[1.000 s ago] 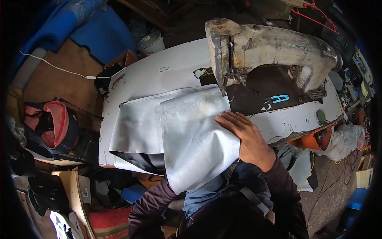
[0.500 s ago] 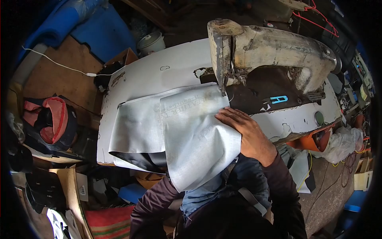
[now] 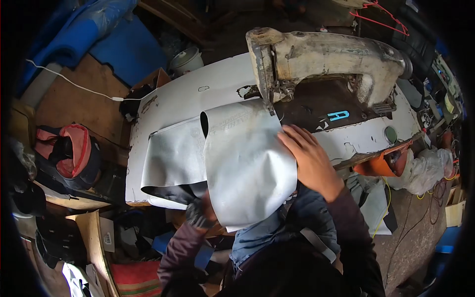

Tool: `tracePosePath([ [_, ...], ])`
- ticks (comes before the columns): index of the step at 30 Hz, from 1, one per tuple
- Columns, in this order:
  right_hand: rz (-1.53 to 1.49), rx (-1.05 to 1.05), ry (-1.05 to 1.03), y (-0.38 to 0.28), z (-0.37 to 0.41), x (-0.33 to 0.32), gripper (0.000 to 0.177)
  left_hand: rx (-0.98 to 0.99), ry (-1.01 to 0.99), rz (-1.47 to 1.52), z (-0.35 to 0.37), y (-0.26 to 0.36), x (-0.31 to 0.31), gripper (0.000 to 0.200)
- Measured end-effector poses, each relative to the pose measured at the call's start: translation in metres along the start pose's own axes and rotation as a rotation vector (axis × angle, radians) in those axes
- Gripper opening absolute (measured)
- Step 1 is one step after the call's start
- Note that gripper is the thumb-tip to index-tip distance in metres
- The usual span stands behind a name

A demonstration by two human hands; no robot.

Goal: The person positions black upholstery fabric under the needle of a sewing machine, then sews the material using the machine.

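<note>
A worn sewing machine [image 3: 331, 54] stands on the white table [image 3: 178, 99], its needle end over the upper right edge of a silvery-white sheet [image 3: 247, 163]. The sheet is folded, with faint print near its top and a dark underside at the lower left. My right hand [image 3: 309, 158] rests on the sheet's right edge, fingers extended and slightly apart. My left hand [image 3: 208, 208] is mostly hidden under the sheet's lower left part; the wrist shows, but the fingers do not.
Light blue thread snips [image 3: 338, 116] and a round green-topped tin [image 3: 390, 134] lie on the table's right part. An orange container [image 3: 383, 164] hangs at its front edge. A dark and pink bag [image 3: 69, 151] sits at the left, a white pot [image 3: 186, 61] behind.
The sheet's upper left edge has curled up and its lower part has bulged. My left wrist has come into view beside it. My right hand has shifted slightly right and down. The view has shifted slightly.
</note>
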State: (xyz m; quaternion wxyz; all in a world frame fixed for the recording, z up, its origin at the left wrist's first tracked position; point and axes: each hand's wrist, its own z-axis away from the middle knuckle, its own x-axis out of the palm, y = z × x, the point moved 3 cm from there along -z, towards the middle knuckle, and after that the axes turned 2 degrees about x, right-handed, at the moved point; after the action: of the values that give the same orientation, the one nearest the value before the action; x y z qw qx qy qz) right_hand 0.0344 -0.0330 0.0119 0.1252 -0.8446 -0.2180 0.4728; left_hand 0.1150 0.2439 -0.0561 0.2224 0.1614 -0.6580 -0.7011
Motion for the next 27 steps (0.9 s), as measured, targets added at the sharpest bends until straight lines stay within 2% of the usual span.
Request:
tracePosePath([
  [1,0.045,0.048,0.058,-0.014,0.016,-0.011,0.048,0.033,0.057,-0.198,0.012,0.010,-0.009,0.051],
  [3,-0.145,0.141,0.144,-0.038,0.063,-0.028,0.039,0.103,0.248,-0.577,0.045,0.035,-0.027,0.049],
  [4,-0.382,0.202,0.135,-0.046,0.123,-0.016,0.036,0.112,0.362,-0.578,0.063,0.045,-0.033,0.049],
  [5,-0.500,0.292,0.025,-0.045,0.143,-0.002,0.032,0.119,0.459,-0.586,0.075,0.055,-0.037,0.048],
  [6,-0.713,0.472,0.044,-0.042,0.155,0.018,0.031,0.140,0.534,-0.321,0.085,0.057,-0.037,0.051],
  [8,-1.133,0.828,0.098,-0.040,0.171,0.066,0.030,0.060,0.557,-0.462,0.073,0.086,-0.024,0.053],
  [9,-1.186,0.862,0.134,-0.037,0.173,0.084,0.033,0.091,0.597,-0.563,0.064,0.084,-0.021,0.060],
  [11,-1.159,0.817,-0.093,-0.023,0.161,0.094,0.035,0.089,0.626,-0.750,0.045,0.085,-0.012,0.066],
  [12,-1.160,0.794,-0.113,-0.020,0.161,0.101,0.033,0.088,0.641,-0.843,0.036,0.085,-0.010,0.068],
  [13,-1.161,0.771,-0.133,-0.018,0.160,0.108,0.030,0.193,0.662,-0.883,0.027,0.083,-0.010,0.074],
  [14,-1.163,0.749,-0.153,-0.015,0.159,0.115,0.028,0.151,0.670,-0.888,0.024,0.082,-0.010,0.075],
  [16,-1.033,0.646,-0.124,-0.047,0.136,0.065,0.021,0.062,0.684,-0.898,0.021,0.088,-0.007,0.075],
  [17,-0.901,0.654,-0.233,-0.057,0.135,0.033,0.026,0.084,0.686,-0.934,0.021,0.091,-0.007,0.076],
  [18,-1.113,0.581,-0.015,-0.063,0.146,0.034,0.023,0.102,0.689,-0.965,0.022,0.091,-0.008,0.077],
  [20,-1.429,0.710,0.187,-0.079,0.142,0.000,0.019,0.119,0.680,-1.012,0.027,0.086,-0.005,0.078],
  [24,-1.102,0.839,-0.032,-0.071,0.175,-0.001,0.038,0.155,0.695,-1.139,0.021,0.084,0.001,0.079],
  [26,-1.140,0.857,-0.072,-0.072,0.190,0.020,0.036,0.164,0.724,-1.237,0.020,0.083,-0.003,0.079],
  [27,-1.154,0.822,-0.042,-0.077,0.191,0.024,0.040,0.032,0.742,-1.215,0.020,0.090,0.003,0.079],
])
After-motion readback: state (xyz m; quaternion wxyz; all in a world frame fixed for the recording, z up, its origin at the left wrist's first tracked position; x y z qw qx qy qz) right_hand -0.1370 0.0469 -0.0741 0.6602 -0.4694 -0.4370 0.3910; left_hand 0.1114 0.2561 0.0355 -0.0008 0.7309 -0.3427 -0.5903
